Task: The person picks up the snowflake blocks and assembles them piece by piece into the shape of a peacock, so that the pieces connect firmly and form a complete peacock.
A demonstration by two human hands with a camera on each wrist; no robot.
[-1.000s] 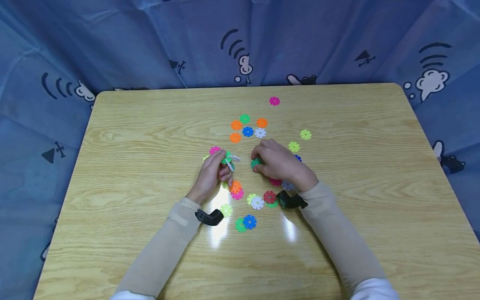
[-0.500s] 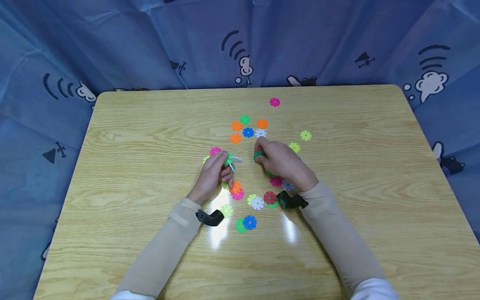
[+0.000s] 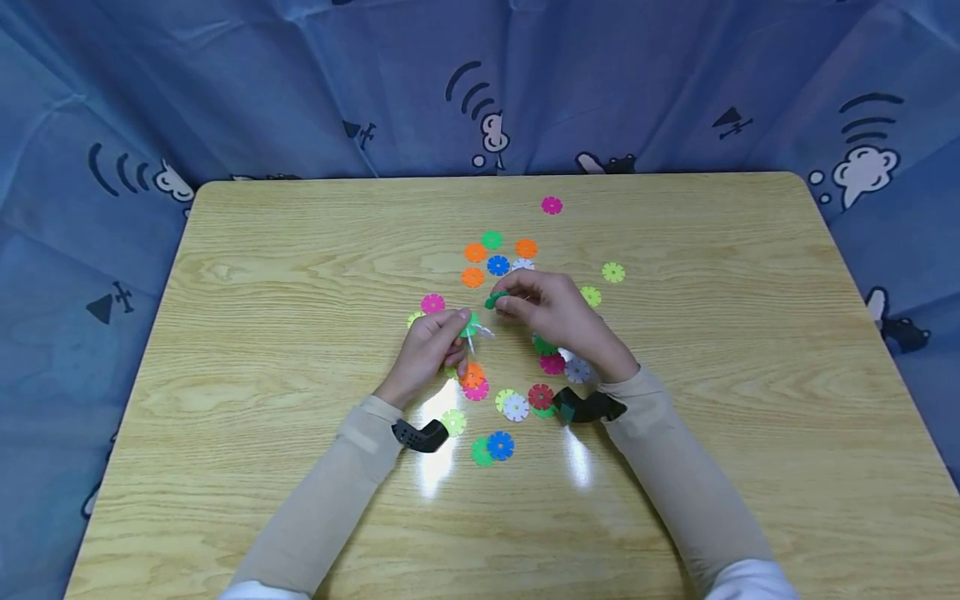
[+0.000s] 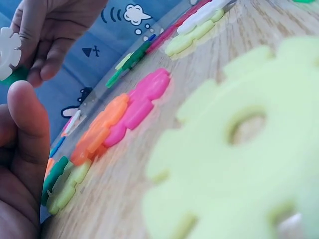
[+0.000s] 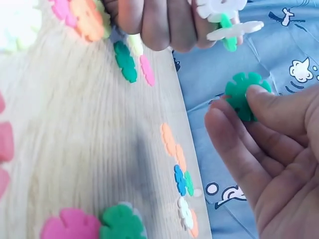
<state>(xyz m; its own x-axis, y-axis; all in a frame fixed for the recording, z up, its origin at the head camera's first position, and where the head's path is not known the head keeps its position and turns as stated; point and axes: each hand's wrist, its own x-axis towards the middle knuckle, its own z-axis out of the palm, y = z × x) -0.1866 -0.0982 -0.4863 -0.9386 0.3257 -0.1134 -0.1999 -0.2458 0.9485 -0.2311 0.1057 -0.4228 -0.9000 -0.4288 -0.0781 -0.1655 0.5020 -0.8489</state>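
My left hand (image 3: 433, 343) pinches a small joined cluster of notched plastic discs, a green disc (image 3: 470, 324) with white discs (image 5: 235, 31) slotted across it. In the right wrist view the white discs stand at angles to the green one. My right hand (image 3: 551, 312) holds a single dark green notched disc (image 5: 244, 94) between thumb and fingers, up and to the right of the cluster. A narrow gap separates the two in the head view. Both hands are above the table.
Loose discs lie around the hands: orange discs (image 3: 472, 277) and a blue disc (image 3: 498, 265) behind, a red disc (image 3: 541, 397) and a blue disc (image 3: 501, 445) in front. A pink disc (image 3: 552, 205) lies near the back edge of the wooden table (image 3: 300, 275).
My right hand has lifted the dark green disc and brought it left toward the cluster, turning it more edge-on. The left hand has shifted slightly right, with the cluster tilted differently.
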